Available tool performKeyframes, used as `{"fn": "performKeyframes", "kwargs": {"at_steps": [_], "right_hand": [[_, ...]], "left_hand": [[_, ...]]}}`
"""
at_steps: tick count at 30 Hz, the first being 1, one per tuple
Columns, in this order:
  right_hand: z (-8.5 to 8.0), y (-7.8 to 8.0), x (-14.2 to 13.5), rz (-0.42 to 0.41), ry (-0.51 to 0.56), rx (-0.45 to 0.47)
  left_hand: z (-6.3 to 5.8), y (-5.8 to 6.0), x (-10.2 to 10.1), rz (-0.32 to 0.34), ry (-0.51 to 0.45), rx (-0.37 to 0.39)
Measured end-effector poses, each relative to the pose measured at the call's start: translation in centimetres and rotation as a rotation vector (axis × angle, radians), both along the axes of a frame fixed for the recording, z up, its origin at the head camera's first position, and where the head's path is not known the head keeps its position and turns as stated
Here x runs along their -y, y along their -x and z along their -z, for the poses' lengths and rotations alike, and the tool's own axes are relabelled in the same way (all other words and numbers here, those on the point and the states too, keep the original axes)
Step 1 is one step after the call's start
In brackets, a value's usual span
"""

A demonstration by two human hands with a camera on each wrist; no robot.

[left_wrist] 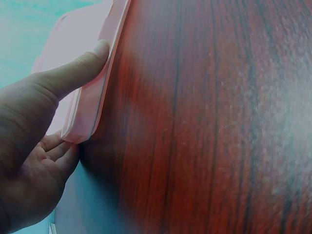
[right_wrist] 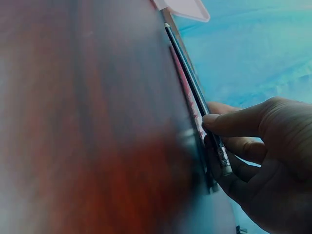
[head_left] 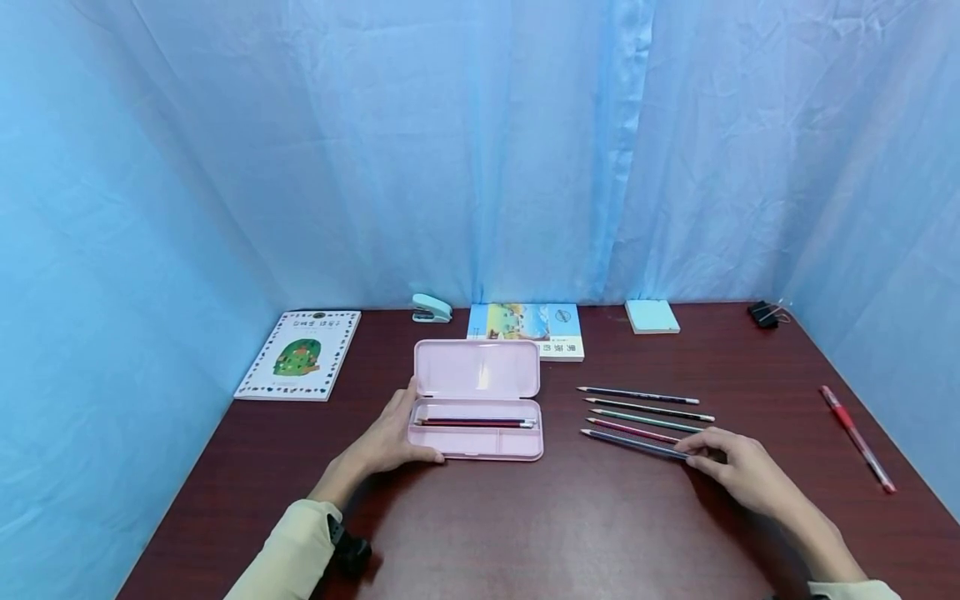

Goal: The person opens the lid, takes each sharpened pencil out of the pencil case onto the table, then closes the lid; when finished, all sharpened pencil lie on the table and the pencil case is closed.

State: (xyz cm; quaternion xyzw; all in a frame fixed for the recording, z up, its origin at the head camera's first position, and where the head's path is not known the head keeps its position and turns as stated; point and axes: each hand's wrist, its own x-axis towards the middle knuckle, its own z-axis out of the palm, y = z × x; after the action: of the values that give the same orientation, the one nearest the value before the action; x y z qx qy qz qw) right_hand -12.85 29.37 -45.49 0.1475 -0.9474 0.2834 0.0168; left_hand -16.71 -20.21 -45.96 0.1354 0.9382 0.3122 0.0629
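Observation:
A pink pencil case [head_left: 521, 450] lies with its lid raised, and pencils [head_left: 476, 422] rest in its long rear compartment. My left hand [head_left: 386, 437] grips the case's left end, the thumb along the front wall [left_wrist: 90, 109] and the other fingers round the side. To the right, several pencils [head_left: 637, 395] lie roughly parallel on the table. The nearest one, a dark pencil [head_left: 630, 442], is pinched near its eraser end between thumb and fingers of my right hand [head_left: 742, 471]. In the right wrist view that pencil [right_wrist: 185, 61] stands slightly off the table, beside a pink-red pencil [right_wrist: 185, 83].
Behind the case lie a blue-covered book [head_left: 566, 321] and a mint stapler [head_left: 431, 308]. A white book [head_left: 258, 382] is at the far left. Toward the right are a sticky-note pad [head_left: 652, 317], a black binder clip [head_left: 763, 314] and a red pen [head_left: 855, 433]. Blue curtains [head_left: 375, 167] enclose the table.

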Motion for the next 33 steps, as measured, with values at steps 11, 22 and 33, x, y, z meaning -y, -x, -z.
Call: {"fn": "performKeyframes", "kwargs": {"at_steps": [11, 22, 33], "right_hand": [[1.1, -0.7, -0.7, 0.0, -0.05, -0.182], [1.5, -0.6, -0.7, 0.0, -0.079, -0.263], [0.1, -0.2, 0.9, -0.033, -0.098, -0.293]], "left_hand": [[-0.1, 0.2, 0.0, -0.011, 0.013, 0.015], [-0.1, 0.2, 0.0, -0.007, 0.016, 0.019], [0.1, 0.1, 0.0, -0.008, 0.004, 0.002]]}}
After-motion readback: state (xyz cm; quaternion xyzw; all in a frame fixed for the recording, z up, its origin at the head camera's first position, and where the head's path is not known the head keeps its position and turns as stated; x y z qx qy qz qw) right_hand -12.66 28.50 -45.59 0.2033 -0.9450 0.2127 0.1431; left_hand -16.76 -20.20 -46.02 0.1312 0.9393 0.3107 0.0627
